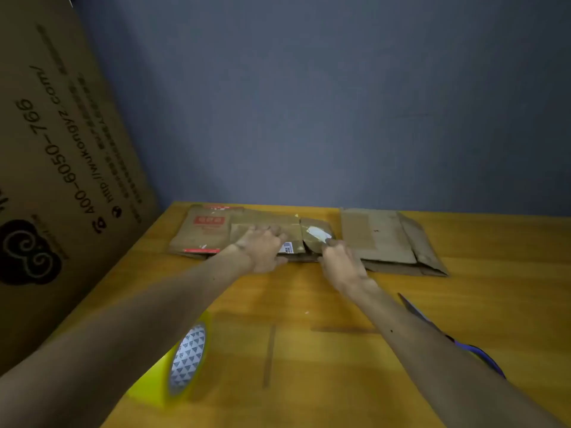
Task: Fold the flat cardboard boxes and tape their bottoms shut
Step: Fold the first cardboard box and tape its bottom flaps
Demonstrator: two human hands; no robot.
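Observation:
A stack of flat brown cardboard boxes with red print lies at the far side of the wooden table. My left hand rests on the top flat box, fingers curled over its near edge. My right hand pinches the right flap of that same box, beside a white label. A second flat box lies to the right, untouched. A roll of yellow tape stands on edge near my left forearm. Blue-handled scissors lie partly hidden under my right forearm.
A large printed cardboard sheet leans along the left side of the table. A blue-grey wall stands right behind the table's far edge.

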